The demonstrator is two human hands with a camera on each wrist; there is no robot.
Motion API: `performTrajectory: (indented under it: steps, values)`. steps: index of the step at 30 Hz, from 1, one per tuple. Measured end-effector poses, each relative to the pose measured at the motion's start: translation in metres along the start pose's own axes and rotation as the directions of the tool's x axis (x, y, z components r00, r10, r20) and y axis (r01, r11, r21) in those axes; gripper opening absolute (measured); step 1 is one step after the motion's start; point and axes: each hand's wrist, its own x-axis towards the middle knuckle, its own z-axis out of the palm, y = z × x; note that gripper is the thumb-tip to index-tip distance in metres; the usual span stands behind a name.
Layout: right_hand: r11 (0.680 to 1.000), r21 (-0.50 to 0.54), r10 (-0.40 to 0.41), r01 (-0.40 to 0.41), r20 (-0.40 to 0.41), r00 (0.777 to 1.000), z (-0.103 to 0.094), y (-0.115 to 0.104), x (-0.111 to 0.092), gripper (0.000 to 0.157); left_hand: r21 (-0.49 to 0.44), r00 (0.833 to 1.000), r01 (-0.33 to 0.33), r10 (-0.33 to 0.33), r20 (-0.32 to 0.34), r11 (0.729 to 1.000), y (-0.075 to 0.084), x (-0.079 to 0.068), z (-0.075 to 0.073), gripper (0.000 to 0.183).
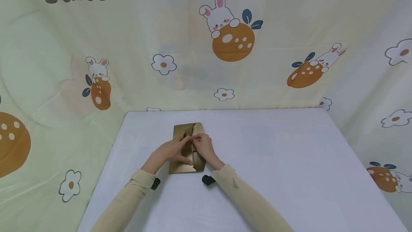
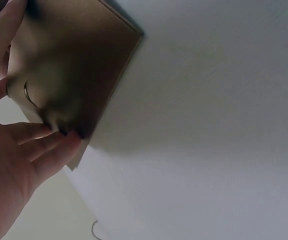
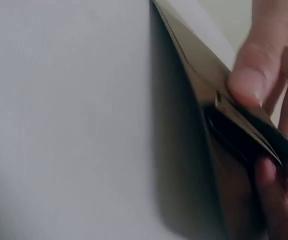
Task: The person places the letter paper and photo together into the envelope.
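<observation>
A brown paper envelope [image 1: 187, 150] lies on the table, its long flap [image 1: 199, 162] on the right side. My left hand [image 1: 172, 149] is over the envelope, thumb stretched along the flap's inner edge and bent fingers holding the paper higher up. My right hand [image 1: 204, 146] pinches the paper at that edge, its fingertips meeting the left ones. In the right wrist view, a dark gap [image 3: 236, 135] parts the envelope's folded layers between the fingers. The left wrist view catches one corner of the envelope [image 2: 101, 55] and fingertips on its edge. Fingers hide part of the fold.
The envelope is on a white-covered table [image 1: 276, 174]. A curtain [image 1: 180, 20] printed with rabbits, oranges and flowers hangs behind it and at the sides. Black wrist devices [image 1: 208, 180] are at both cuffs.
</observation>
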Motion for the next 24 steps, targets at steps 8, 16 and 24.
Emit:
performTrajectory:
  steps: [8,16,24]
  values:
    - [0.985,0.166,0.028,-0.037,0.051,0.998,-0.037,0.013,-0.006,0.023,0.141,0.998,-0.048,0.054,-0.045,0.989,0.005,-0.002,0.004,0.096]
    - [0.995,0.097,0.013,-0.014,0.01,1.0,-0.081,0.027,-0.011,0.024,0.202,0.999,-0.016,0.022,-0.028,0.979,0.002,-0.004,0.003,0.107]
    - [0.749,-0.6,-0.269,0.281,0.112,0.957,-0.106,0.026,-0.031,0.038,0.219,0.994,0.005,0.019,-0.106,0.976,-0.007,-0.014,-0.002,0.093]
